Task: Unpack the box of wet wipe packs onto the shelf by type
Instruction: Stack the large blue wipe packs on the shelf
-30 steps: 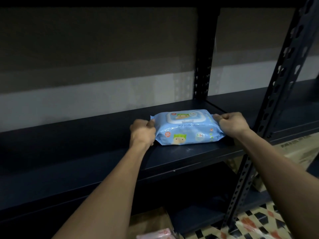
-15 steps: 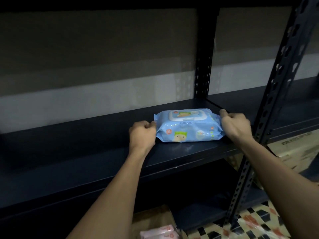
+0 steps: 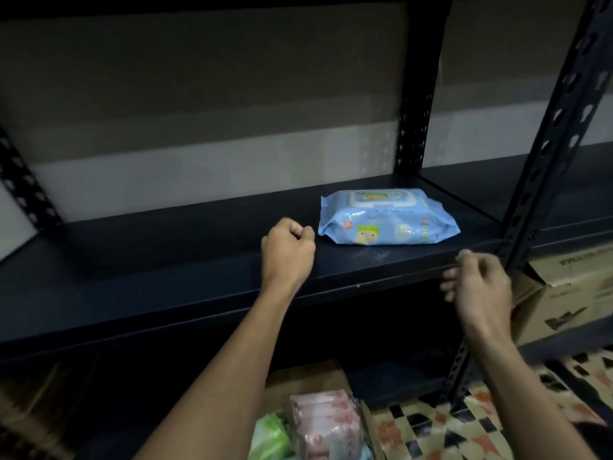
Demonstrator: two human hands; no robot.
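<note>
A light blue wet wipe pack (image 3: pixel 388 216) with a white flip lid lies flat on the dark metal shelf (image 3: pixel 166 254), near its right end. My left hand (image 3: pixel 288 252) hovers just left of the pack with fingers curled into a loose fist, holding nothing. My right hand (image 3: pixel 477 287) hangs in front of the shelf's front edge, below and right of the pack, fingers loosely curled and blurred, holding nothing. Down at the bottom, an open cardboard box (image 3: pixel 308 380) shows pink packs (image 3: pixel 326 423) and a green pack (image 3: pixel 270 439).
A perforated upright post (image 3: pixel 547 154) stands right of the pack, another (image 3: pixel 414 104) behind it. Cardboard cartons (image 3: pixel 570 293) sit on the lower right shelf. The floor (image 3: pixel 447 429) is patterned tile. The shelf left of the pack carries nothing.
Both hands have let go of the blue pack and drawn back toward me; the right hand dropped below the shelf edge. The view tilted down, showing the box.
</note>
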